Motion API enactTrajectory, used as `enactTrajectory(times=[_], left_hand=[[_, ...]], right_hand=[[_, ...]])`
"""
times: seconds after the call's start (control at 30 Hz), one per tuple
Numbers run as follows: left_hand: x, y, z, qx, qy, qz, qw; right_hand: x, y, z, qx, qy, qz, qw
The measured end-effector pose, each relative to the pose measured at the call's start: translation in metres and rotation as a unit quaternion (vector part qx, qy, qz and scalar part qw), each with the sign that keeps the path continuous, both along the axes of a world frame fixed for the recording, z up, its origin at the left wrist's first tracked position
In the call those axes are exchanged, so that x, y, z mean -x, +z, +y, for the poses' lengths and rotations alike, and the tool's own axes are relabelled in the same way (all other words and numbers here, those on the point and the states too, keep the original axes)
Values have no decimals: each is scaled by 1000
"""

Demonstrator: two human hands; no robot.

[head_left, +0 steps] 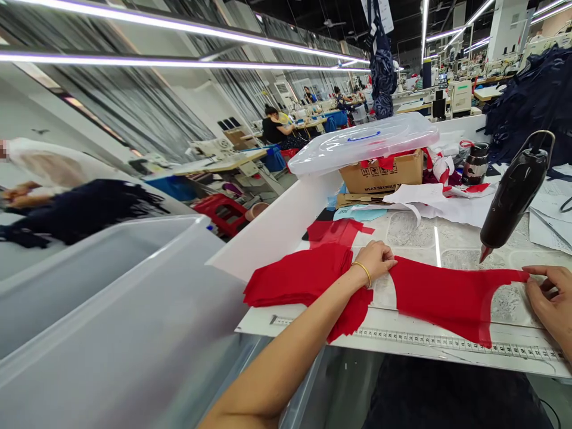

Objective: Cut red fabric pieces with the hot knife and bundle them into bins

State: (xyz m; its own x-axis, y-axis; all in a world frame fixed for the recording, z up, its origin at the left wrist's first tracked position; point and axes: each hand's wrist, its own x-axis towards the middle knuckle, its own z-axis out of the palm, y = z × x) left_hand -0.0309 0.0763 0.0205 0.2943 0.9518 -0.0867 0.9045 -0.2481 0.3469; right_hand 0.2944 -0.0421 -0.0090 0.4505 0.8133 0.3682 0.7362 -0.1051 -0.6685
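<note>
A sheer red fabric piece [447, 295] lies stretched flat on the white worktable [415, 238]. My left hand [374, 260], with a gold bangle on the wrist, pinches its left end with closed fingers. My right hand [550, 298] holds its right end at the frame's edge, fingers curled on the cloth. A stack of red fabric pieces [304, 277] lies just left of my left hand. A dark hanging tool with a red tip [513, 193] dangles above the table, tip pointing near the cloth. A measuring tape [447, 341] runs along the front edge.
A large clear plastic bin [111, 316] stands at my left. At the back are a cardboard box [382, 171] under a clear lid [361, 143], white and red scraps, a dark jar [476, 162] and dark blue cloth [531, 101]. Other people work at sewing tables beyond.
</note>
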Motion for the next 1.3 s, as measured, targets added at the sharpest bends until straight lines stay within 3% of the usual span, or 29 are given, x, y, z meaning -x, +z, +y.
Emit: enactTrajectory(times=[0.47, 0.77, 0.93, 1.13, 1.3], left_hand=[[8, -5, 8, -7, -46, -31, 998], [7, -5, 6, -11, -33, -44, 998], [2, 2, -4, -20, -31, -105, 994], [3, 22, -10, 46, 17, -304, 952], [31, 72, 15, -12, 121, -462, 879]], right_hand=[[-3, -9, 1, -47, 25, -3, 999], [-3, -10, -1, -49, 20, 6, 999], [-1, -5, -2, -37, 2, 16, 999], [-1, -1, -5, -9, -17, 25, 999], [-12, -24, -4, -41, 0, 17, 999]])
